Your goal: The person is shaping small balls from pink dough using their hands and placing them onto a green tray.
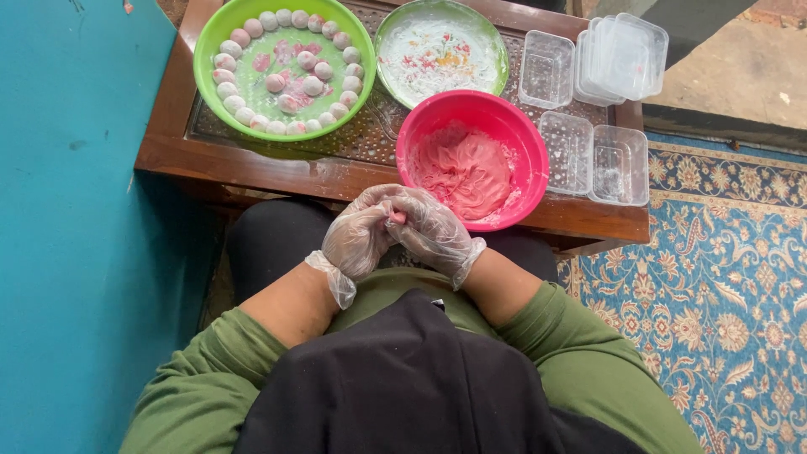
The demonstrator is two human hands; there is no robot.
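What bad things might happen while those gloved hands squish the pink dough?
The small pink dough piece is pressed between the left hand and right hand over the lap, past the table edge, so it may drop onto the clothes. The pink bowl sits close to that edge, and a knock might tip it. The thin gloves look loose at the wrists and could slip.

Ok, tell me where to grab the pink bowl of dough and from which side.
Take the pink bowl by its rim at the near edge, coming from the person's side. That edge overhangs the wooden table front and is free, while clear plastic containers crowd its right and the green plate sits behind it.
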